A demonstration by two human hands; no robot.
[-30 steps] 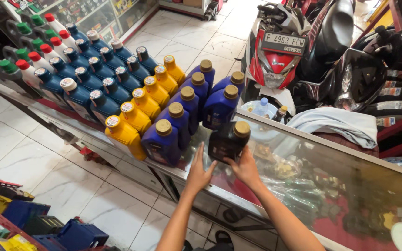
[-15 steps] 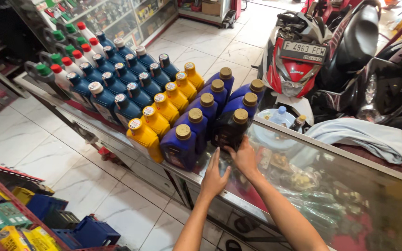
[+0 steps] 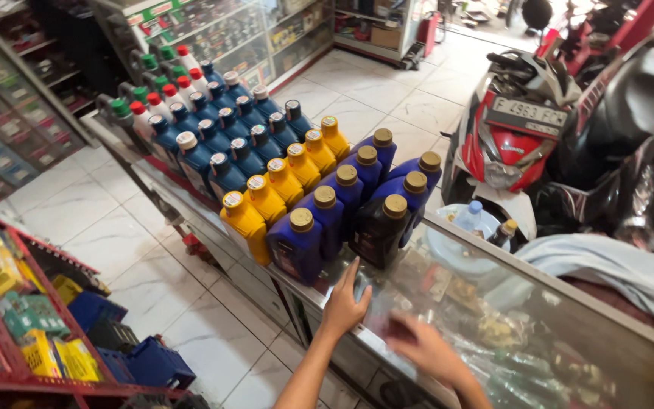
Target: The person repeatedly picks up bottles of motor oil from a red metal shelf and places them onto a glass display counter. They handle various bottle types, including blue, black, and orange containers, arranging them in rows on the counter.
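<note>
1. I see my left hand lying flat on the glass counter, fingers spread and pointing at the bottles; it grips nothing.
2. My right hand is blurred, low over the glass near the counter's near edge, to the right of the left hand. It looks loosely open with nothing in it, though the blur keeps me from being sure of the fingers.
3. The black bottle with a gold cap stands upright on the counter just beyond both hands, free of them. It is touching or just beside the blue bottles, at the right end of the front row.
4. The blue bottles, gold-capped, stand in two short rows running toward the counter's far edge.
5. Left of them runs a row of yellow bottles, then darker blue ones with silver caps, then pale bottles with red and green caps at the far left end.
6. A grey cloth lies on the counter's right part, well apart from my hands.
7. Beyond the counter's far edge a red scooter is parked on the white tile floor.
8. A small water bottle stands behind the glass, near the scooter.
</note>
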